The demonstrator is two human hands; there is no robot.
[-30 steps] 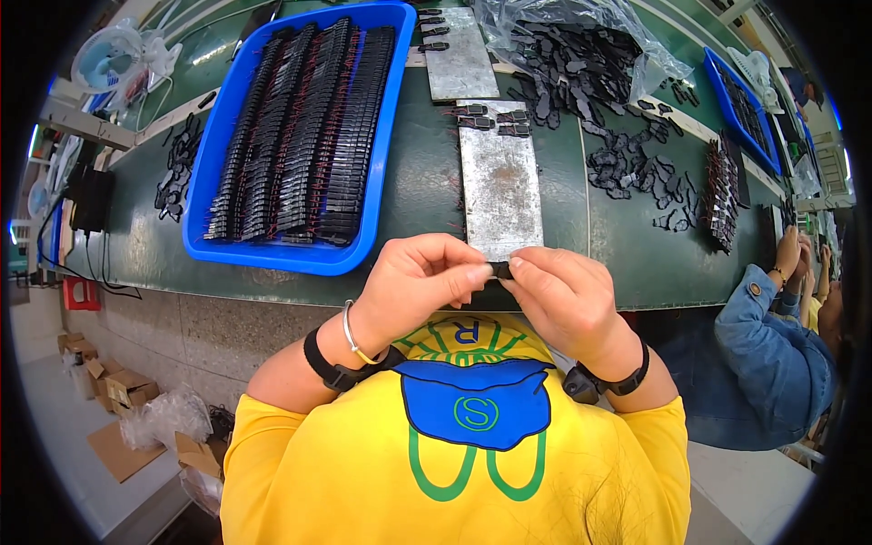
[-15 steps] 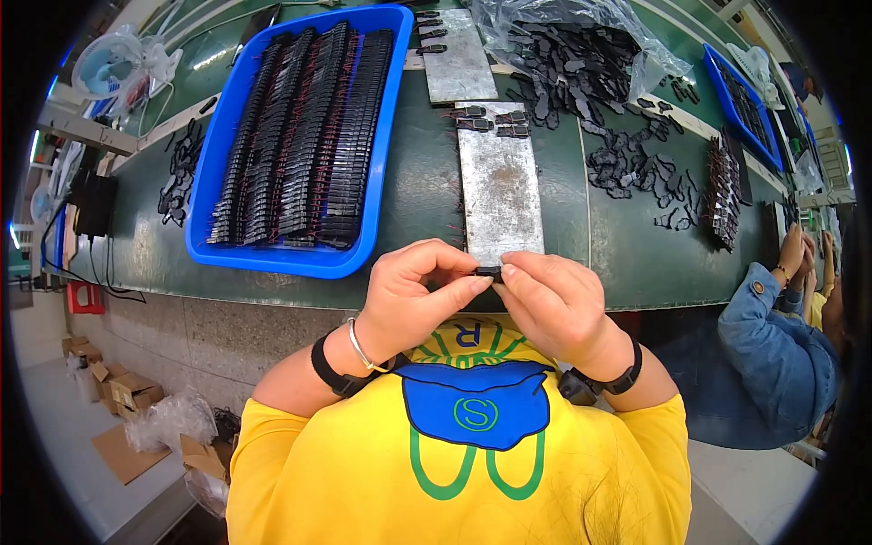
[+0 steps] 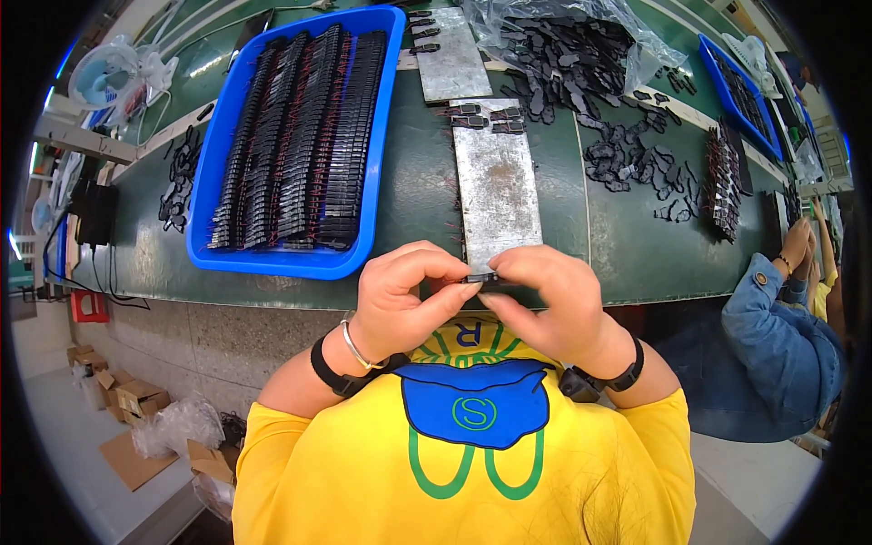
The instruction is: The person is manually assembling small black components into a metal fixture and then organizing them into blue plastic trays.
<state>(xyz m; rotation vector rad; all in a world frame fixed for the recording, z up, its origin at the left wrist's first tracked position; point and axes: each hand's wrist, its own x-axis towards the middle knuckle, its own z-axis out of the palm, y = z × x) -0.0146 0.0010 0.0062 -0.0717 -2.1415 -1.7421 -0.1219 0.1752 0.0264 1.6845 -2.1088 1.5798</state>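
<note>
A small black plastic part [image 3: 480, 278] is pinched between my two hands at the table's near edge. My left hand [image 3: 401, 295] grips its left end between thumb and forefinger. On the right end, the thumb and fingers of my right hand [image 3: 556, 292] are closed. Fingertips cover much of the part, so its details are hidden. Just beyond lies a scuffed metal plate [image 3: 500, 195], with several small black pieces with wires [image 3: 507, 127] at its far end. To the left, a blue tray [image 3: 272, 261] holds dense rows of black wired pieces [image 3: 304, 136].
A second metal plate [image 3: 451, 68] lies farther back. Loose black plastic parts [image 3: 636, 159] spread to the right, below a clear plastic bag [image 3: 649, 54] of more. Wired pieces [image 3: 722, 186] are stacked at far right, near a co-worker's denim sleeve [image 3: 763, 295]. A fan [image 3: 104, 77] stands left.
Both hands have shifted slightly left with the black part. My right thumb has moved lower and more of the part shows between the fingertips.
</note>
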